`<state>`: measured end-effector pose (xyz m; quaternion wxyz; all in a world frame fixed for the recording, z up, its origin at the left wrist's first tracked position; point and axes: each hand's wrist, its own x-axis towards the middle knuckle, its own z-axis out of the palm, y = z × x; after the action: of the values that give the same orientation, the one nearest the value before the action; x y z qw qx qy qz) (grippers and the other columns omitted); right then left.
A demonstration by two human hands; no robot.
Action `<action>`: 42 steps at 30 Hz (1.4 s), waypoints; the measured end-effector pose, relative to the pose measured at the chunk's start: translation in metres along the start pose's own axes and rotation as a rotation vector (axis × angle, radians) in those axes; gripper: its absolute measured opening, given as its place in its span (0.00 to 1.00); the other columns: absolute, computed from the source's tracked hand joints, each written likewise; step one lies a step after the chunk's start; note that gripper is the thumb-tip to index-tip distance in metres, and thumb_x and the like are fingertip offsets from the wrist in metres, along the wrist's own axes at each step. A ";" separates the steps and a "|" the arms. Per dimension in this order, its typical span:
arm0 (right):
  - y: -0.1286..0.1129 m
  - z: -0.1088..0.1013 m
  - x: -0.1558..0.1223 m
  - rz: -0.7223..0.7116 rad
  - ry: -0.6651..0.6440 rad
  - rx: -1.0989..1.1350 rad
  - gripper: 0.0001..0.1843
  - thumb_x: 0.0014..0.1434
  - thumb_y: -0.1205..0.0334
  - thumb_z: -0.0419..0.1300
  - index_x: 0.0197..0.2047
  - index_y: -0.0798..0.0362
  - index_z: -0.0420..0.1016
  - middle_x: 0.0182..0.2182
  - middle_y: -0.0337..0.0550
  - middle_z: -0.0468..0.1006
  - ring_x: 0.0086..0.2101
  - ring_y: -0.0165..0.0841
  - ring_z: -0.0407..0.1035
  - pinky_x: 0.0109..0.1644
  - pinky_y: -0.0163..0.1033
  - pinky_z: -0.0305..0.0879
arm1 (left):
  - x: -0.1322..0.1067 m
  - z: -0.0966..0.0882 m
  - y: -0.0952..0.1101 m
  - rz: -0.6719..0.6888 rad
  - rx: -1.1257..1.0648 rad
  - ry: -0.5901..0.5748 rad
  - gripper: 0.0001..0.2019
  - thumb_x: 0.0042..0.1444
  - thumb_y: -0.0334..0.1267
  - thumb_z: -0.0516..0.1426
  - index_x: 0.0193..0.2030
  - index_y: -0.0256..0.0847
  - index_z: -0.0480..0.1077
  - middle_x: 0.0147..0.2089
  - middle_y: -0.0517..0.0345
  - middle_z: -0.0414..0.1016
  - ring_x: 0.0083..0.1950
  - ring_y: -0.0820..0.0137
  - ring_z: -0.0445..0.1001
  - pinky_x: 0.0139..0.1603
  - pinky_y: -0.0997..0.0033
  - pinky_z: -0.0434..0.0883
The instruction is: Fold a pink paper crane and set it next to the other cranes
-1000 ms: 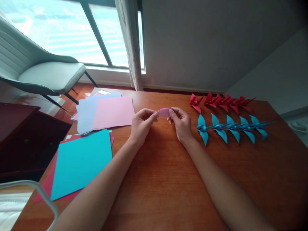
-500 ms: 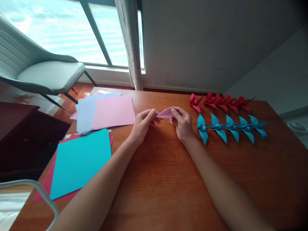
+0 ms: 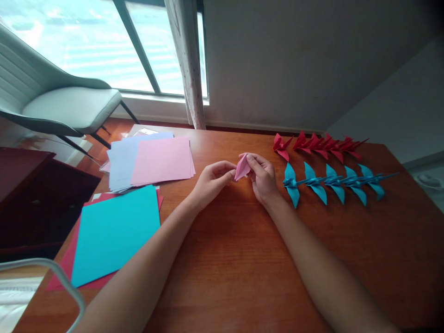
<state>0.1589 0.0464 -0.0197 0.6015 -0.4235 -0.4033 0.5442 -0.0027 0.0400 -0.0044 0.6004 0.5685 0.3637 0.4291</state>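
Note:
A small piece of folded pink paper (image 3: 243,167), narrow and pointed, is held up over the middle of the table. My right hand (image 3: 263,178) pinches its upper right part between thumb and fingers. At its left edge, my left hand (image 3: 214,181) has thumb and forefinger closed near the lower tip; the fingers partly hide the contact. To the right of my hands, several blue paper cranes (image 3: 335,183) stand in a row. Behind them runs a row of red paper cranes (image 3: 326,147), with one red crane (image 3: 282,146) set slightly apart at the left end.
Pink sheets (image 3: 163,159) overlap pale blue sheets (image 3: 121,162) at the table's back left. Nearer me, a turquoise sheet (image 3: 116,236) lies on red paper (image 3: 65,273). A pale chair (image 3: 72,106) stands by the window beyond the wooden table (image 3: 225,277).
The folded pink paper has turned from lying sideways to a steeper tilt, its tip now pointing down. My left hand has shifted slightly on it, while my right hand keeps its hold.

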 end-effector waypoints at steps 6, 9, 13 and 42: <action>0.000 -0.001 -0.002 -0.124 -0.119 -0.151 0.11 0.63 0.52 0.63 0.38 0.49 0.83 0.35 0.39 0.79 0.35 0.31 0.71 0.38 0.37 0.66 | 0.001 0.003 -0.003 0.037 0.017 -0.048 0.14 0.58 0.47 0.64 0.35 0.35 0.74 0.32 0.58 0.75 0.35 0.72 0.70 0.37 0.74 0.65; 0.000 0.000 -0.002 -0.214 -0.155 -0.331 0.12 0.65 0.52 0.60 0.40 0.49 0.82 0.40 0.42 0.81 0.42 0.35 0.73 0.47 0.40 0.69 | 0.001 0.004 -0.005 0.070 0.052 -0.031 0.14 0.61 0.46 0.61 0.35 0.35 0.74 0.32 0.58 0.75 0.34 0.73 0.69 0.35 0.74 0.65; 0.001 0.002 -0.005 -0.412 0.030 -0.599 0.10 0.64 0.54 0.62 0.44 0.49 0.78 0.41 0.44 0.77 0.39 0.34 0.71 0.38 0.38 0.69 | -0.001 0.005 -0.008 0.172 0.340 0.130 0.11 0.63 0.41 0.57 0.33 0.37 0.73 0.28 0.59 0.73 0.30 0.74 0.67 0.32 0.75 0.65; 0.014 0.003 -0.009 -0.642 -0.170 -0.972 0.24 0.60 0.74 0.53 0.57 0.52 0.74 0.49 0.52 0.77 0.50 0.41 0.72 0.57 0.46 0.72 | -0.002 0.004 -0.015 0.216 0.950 0.304 0.06 0.64 0.34 0.53 0.42 0.41 0.71 0.42 0.51 0.80 0.36 0.68 0.76 0.37 0.71 0.68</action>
<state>0.1511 0.0378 -0.0321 0.4385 -0.4622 -0.7614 0.1195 0.0017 0.0371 -0.0190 0.1679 0.7442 0.5410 0.3539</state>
